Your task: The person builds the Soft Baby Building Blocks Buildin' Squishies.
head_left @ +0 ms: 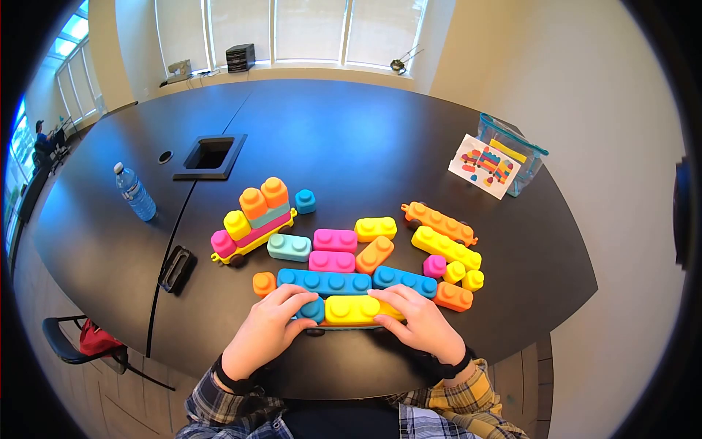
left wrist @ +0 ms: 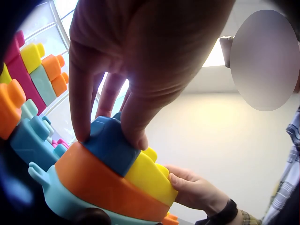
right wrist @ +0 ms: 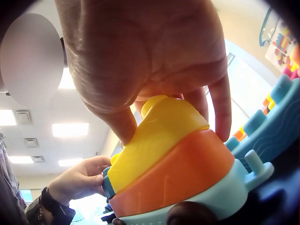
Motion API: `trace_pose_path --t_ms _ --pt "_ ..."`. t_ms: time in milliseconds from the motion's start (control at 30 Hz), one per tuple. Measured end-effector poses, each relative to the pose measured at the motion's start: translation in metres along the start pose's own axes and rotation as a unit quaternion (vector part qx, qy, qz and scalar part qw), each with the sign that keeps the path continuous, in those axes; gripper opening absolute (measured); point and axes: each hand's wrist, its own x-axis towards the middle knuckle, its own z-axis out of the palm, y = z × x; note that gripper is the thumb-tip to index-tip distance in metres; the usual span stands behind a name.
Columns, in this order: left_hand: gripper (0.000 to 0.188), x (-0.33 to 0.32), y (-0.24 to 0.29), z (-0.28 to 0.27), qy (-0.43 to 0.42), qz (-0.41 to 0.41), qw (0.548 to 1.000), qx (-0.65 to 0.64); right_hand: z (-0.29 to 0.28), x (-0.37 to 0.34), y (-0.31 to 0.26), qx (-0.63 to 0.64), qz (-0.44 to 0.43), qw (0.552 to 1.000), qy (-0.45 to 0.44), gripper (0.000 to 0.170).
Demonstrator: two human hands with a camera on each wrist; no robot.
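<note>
My left hand [head_left: 277, 320] pinches a small blue block [left wrist: 111, 143] between thumb and fingers. The block sits at the left end of a long orange block [right wrist: 173, 178], which lies on a light teal wheeled base [right wrist: 225, 199]. Beside the blue block on the same layer is a yellow block [head_left: 352, 310]. My right hand [head_left: 422, 325] grips the yellow block's right part, thumb on the near side and fingers over the far side. Just beyond the hands lie two long blue blocks [head_left: 324, 282]. A small orange block [head_left: 264, 284] is left of them, another orange block [head_left: 454, 296] right.
A built wagon [head_left: 256, 233] stands at the left, an orange wheeled base [head_left: 439, 222] at the right. Pink blocks [head_left: 335, 240] and other loose blocks lie between. Farther off are a water bottle [head_left: 135, 192], a black tray [head_left: 177, 269], a picture card [head_left: 484, 165] and a clear bag [head_left: 530, 157].
</note>
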Motion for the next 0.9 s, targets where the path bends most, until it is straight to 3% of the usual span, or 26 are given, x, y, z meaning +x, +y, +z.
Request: trace_pose_path --t_ms 333,400,567,667,733,900 --pt "0.042 -0.002 0.0 0.001 0.001 -0.014 1.0 -0.013 -0.002 -0.001 -0.001 -0.003 0.0 1.0 -0.003 0.047" --pt "0.041 -0.002 -0.001 0.002 0.01 -0.006 1.0 -0.006 -0.003 -0.004 -0.002 -0.059 -0.021 0.997 0.047 0.051" --pt "0.042 -0.001 -0.001 0.002 0.016 0.009 1.0 0.008 -0.003 -0.013 0.001 -0.033 0.005 0.999 0.025 0.051" --pt "0.042 0.005 -0.003 -0.007 0.0 0.026 0.999 0.026 -0.001 -0.014 0.001 -0.006 0.027 0.999 0.018 0.048" --pt "0.043 0.019 -0.01 -0.025 -0.084 0.083 0.993 0.028 0.0 -0.013 0.001 -0.001 0.031 0.999 0.018 0.047" --pt "0.042 0.082 -0.041 -0.027 -0.11 0.058 0.992 0.006 0.001 -0.012 -0.001 0.01 0.039 0.999 0.006 0.047"
